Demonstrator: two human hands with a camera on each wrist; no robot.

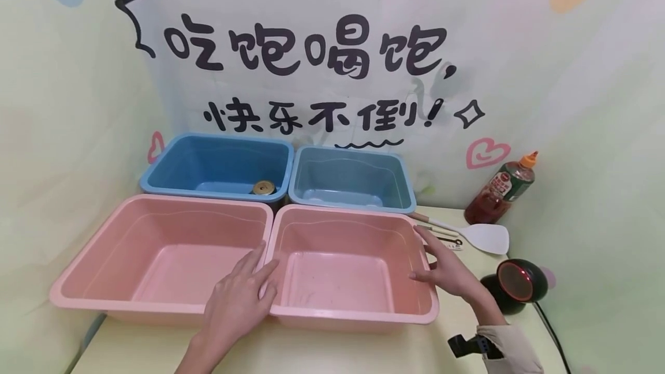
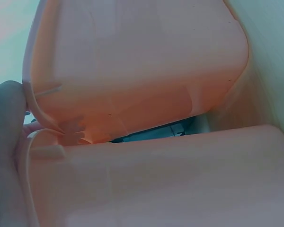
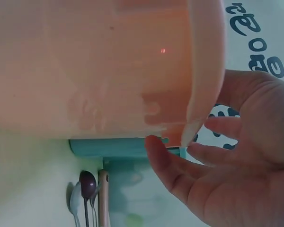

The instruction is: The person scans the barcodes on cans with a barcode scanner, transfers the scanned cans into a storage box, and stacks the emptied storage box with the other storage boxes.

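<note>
Two pink plastic bins stand side by side at the front of the table, the left one (image 1: 98, 247) and the right one (image 1: 358, 319). My left hand (image 1: 240, 299) rests over their adjoining rims, fingers reaching forward. From below, the left wrist view shows a narrow gap between their outer walls. At the far side my right hand (image 1: 449, 267) holds the right bin's rim, with its thumb inside and fingers outside. The right wrist view shows that hand (image 3: 246, 151) around the rim. Nothing shows inside the left pink bin; the right one looks bare inside too.
Behind stand a darker blue bin (image 1: 218, 192) with a can (image 1: 264, 187) and a lighter blue bin (image 1: 353, 206). On the right are a white spatula (image 1: 488, 238), small utensils (image 1: 449, 240), a leaning sauce bottle (image 1: 500, 192) and a black round object (image 1: 522, 280) with a cable.
</note>
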